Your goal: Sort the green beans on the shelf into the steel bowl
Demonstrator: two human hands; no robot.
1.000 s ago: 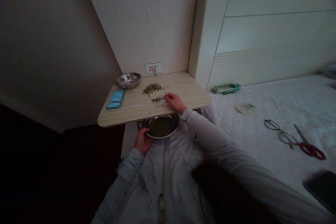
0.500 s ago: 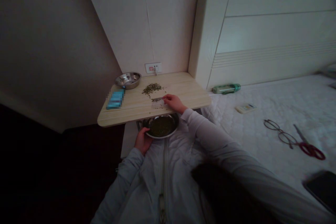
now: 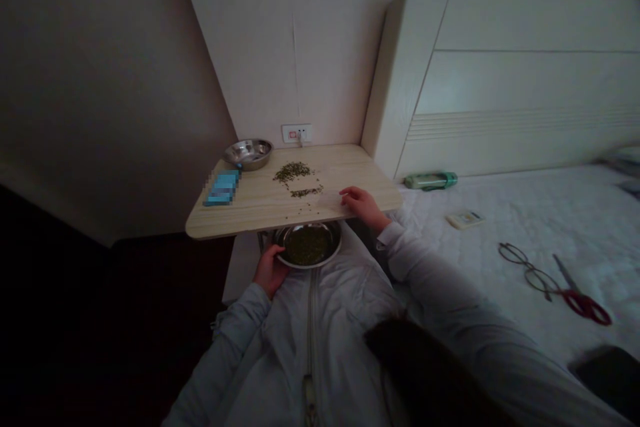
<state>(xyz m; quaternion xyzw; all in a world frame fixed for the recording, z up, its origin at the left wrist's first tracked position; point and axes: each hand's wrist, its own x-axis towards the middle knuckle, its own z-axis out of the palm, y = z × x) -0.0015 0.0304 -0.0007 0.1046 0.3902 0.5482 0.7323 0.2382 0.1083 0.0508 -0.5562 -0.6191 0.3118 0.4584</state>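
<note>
My left hand (image 3: pixel 271 271) grips the near-left rim of a metal bowl (image 3: pixel 330 259), thumb over the edge. In this bowl, at my lap below the table edge, lies a mass of small greenish bits (image 3: pixel 307 245). Over the table's front right, my right hand (image 3: pixel 361 205) has its fingers bent together around the end of a thin, pale, see-through sheet (image 3: pixel 327 199). Left of the sheet, a short row of small green grains (image 3: pixel 306 193) lies on the wooden tabletop (image 3: pixel 245 219). Behind that row spreads a larger pile of the same grains (image 3: pixel 293 171).
A second metal bowl (image 3: pixel 257 159) and a blue phone-like object (image 3: pixel 223 187), partly blurred out, occupy the table's left side. On the bed at right are a green bottle (image 3: pixel 430 181), a pale packet (image 3: pixel 465 219), glasses (image 3: pixel 543 283), red-handled scissors (image 3: pixel 586 307) and a dark object (image 3: pixel 610 377).
My right hand has slid right with the see-through sheet, away from the row of grains. My left hand stays on the bowl. The camera view has shifted slightly.
</note>
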